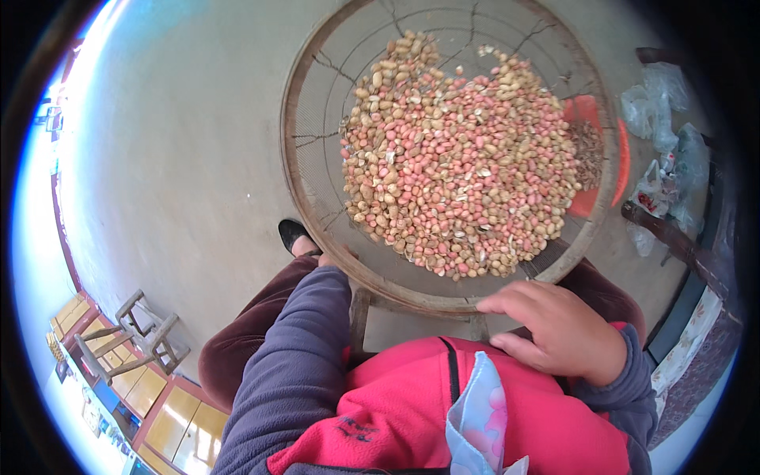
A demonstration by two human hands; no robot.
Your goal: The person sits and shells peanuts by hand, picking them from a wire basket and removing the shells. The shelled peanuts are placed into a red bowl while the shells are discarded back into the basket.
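A large round wire-mesh sieve [300, 172] with a wooden rim lies before me. In it is a wide heap of peanuts [457, 166], some in their shells and many shelled and pink, mixed with bits of shell. Most of my left hand [337, 256] is hidden at the near left rim, below the end of my grey sleeve; its fingers cannot be made out clearly. My right hand [552, 326] rests by the near right rim, its fingers spread and fingertips touching the wood, with nothing seen in it. A wooden stool or stand [359, 314] shows under the near rim.
An orange-red basin [621, 163] with brown bits stands beneath the sieve's right side. Clear plastic bags [659, 107] lie further right, near a dark wooden bar [671, 234]. A small wooden stool [133, 344] stands at lower left, beside yellow cabinets [172, 421].
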